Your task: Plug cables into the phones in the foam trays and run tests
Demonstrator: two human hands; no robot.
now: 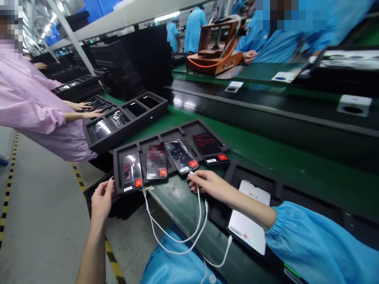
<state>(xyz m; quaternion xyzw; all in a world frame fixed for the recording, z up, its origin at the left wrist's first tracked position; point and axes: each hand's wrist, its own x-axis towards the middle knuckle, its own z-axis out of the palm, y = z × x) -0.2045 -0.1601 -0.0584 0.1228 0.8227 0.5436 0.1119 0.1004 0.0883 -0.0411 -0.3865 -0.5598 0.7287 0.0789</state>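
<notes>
My right hand [205, 182] pinches the plug end of a white charging cable [200, 211] at the lower edge of a film-covered phone [181, 156]. Whether the plug sits in the port cannot be made out. This phone lies in a black foam tray [174, 134] alongside a dark phone with red text [209, 148] and others, including a phone [132, 171] at the left end. Just left of the tray is my left hand [102, 197], its fingers closed; a tiny pale spot shows at the fingertips, too small to name.
Under my right forearm, a white-screened phone [251, 213] lies in another black tray [288, 189]. Loose cable ends hang over the green table edge. A co-worker in pink [44, 98] handles a neighbouring tray [127, 118]. Behind runs a dark conveyor [266, 106] with white pieces on it.
</notes>
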